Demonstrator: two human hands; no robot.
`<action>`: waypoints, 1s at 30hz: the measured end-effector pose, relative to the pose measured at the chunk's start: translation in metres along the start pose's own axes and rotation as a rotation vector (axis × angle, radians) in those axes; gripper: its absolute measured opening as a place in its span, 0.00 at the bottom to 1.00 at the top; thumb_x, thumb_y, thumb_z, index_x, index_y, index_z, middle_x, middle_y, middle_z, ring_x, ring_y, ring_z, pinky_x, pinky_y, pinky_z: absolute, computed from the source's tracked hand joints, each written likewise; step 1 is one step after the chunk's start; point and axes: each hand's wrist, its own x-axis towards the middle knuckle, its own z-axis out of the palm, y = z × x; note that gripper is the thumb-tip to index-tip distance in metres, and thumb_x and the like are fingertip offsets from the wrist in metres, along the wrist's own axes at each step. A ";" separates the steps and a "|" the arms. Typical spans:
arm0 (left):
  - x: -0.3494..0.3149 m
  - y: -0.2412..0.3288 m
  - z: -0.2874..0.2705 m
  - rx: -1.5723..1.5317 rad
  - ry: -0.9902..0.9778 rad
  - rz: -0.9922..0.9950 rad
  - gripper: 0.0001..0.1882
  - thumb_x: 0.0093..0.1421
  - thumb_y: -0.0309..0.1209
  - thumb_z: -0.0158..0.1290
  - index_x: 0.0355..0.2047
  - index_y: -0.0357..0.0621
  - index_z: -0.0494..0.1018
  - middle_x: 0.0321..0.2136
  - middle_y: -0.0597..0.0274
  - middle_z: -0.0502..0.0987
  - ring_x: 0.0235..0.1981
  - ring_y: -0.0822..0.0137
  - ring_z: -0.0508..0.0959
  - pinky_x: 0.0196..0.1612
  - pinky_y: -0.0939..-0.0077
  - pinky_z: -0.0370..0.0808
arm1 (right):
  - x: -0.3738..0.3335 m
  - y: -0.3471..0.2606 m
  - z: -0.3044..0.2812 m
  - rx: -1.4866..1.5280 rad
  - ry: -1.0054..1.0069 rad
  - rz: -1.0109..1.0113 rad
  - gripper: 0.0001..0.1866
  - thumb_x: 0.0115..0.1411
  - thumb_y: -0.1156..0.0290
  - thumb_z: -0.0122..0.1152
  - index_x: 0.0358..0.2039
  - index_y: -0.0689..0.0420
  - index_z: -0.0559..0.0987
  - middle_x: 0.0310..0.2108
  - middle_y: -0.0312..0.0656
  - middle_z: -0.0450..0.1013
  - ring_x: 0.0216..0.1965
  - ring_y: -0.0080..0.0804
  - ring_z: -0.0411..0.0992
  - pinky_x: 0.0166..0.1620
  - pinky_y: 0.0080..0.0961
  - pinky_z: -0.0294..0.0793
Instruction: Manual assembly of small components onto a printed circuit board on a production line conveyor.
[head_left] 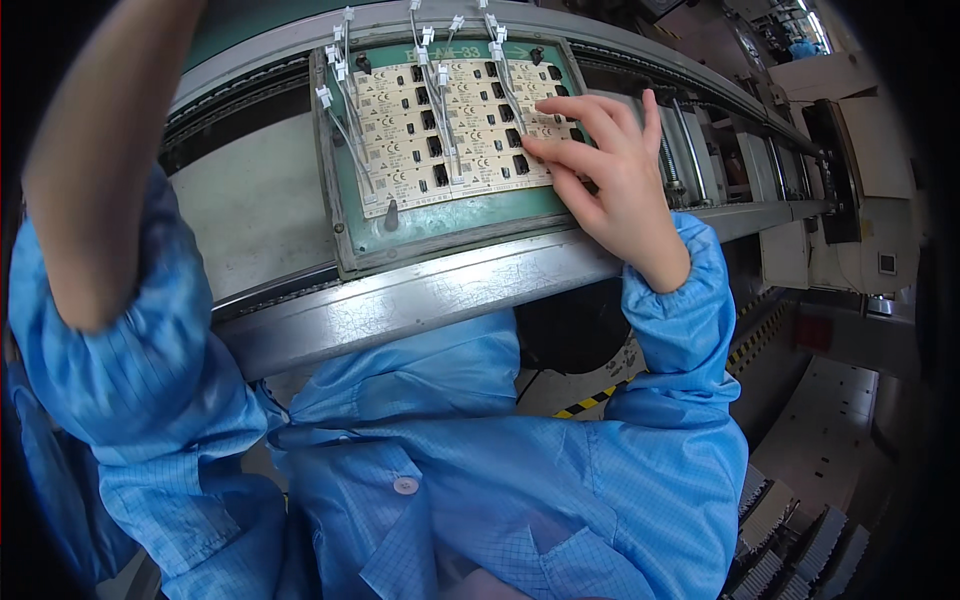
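My right hand [615,170] reaches over a panel of cream circuit boards [400,150]. Its fingers are apart and bent, with the fingertips at or just above the boards' right part; no object shows between them. The panel lies in a green carrier plate [440,226] with a grey frame. Small black components [434,147] sit on the boards in columns. Thin wires with white plugs [443,75] run in three rows from the boards past the plate's far edge. My left forearm [95,170] rises at the far left and leaves the picture at the top, so that hand is out of sight.
A metal rail [430,295] runs along the near side of the conveyor, with another rail [260,55] behind the plate. Metal rods [690,150] stand to the right of my hand. Yellow-black floor tape [590,400] and ridged grey racks [815,545] show lower right.
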 end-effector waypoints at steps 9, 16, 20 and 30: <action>-0.043 0.062 0.003 -0.013 -0.216 -0.047 0.08 0.63 0.23 0.60 0.43 0.39 0.82 0.39 0.59 0.86 0.43 0.66 0.84 0.51 0.73 0.76 | 0.021 0.010 0.005 0.033 0.073 -0.058 0.16 0.60 0.69 0.58 0.45 0.39 0.88 0.64 0.36 0.70 0.68 0.42 0.62 0.71 0.70 0.37; -0.066 0.083 0.076 0.137 -0.374 -0.029 0.03 0.58 0.29 0.61 0.33 0.52 0.80 0.28 0.68 0.82 0.37 0.61 0.80 0.46 0.59 0.63 | 0.024 0.012 0.013 0.105 -0.012 0.014 0.17 0.57 0.69 0.57 0.43 0.40 0.89 0.65 0.37 0.69 0.68 0.43 0.60 0.71 0.69 0.38; -0.074 0.085 0.098 0.188 -0.488 0.000 0.03 0.58 0.30 0.60 0.32 0.49 0.79 0.33 0.66 0.79 0.42 0.58 0.76 0.48 0.58 0.62 | 0.054 0.033 0.005 0.028 0.207 -0.019 0.11 0.59 0.68 0.57 0.38 0.48 0.87 0.47 0.40 0.76 0.51 0.43 0.70 0.57 0.50 0.61; -0.071 0.080 0.103 0.021 -0.572 -0.280 0.04 0.55 0.31 0.64 0.30 0.46 0.85 0.37 0.65 0.79 0.44 0.55 0.72 0.53 0.61 0.64 | 0.061 0.088 0.001 0.350 0.448 0.244 0.12 0.55 0.66 0.58 0.32 0.55 0.87 0.37 0.51 0.81 0.42 0.47 0.79 0.49 0.38 0.77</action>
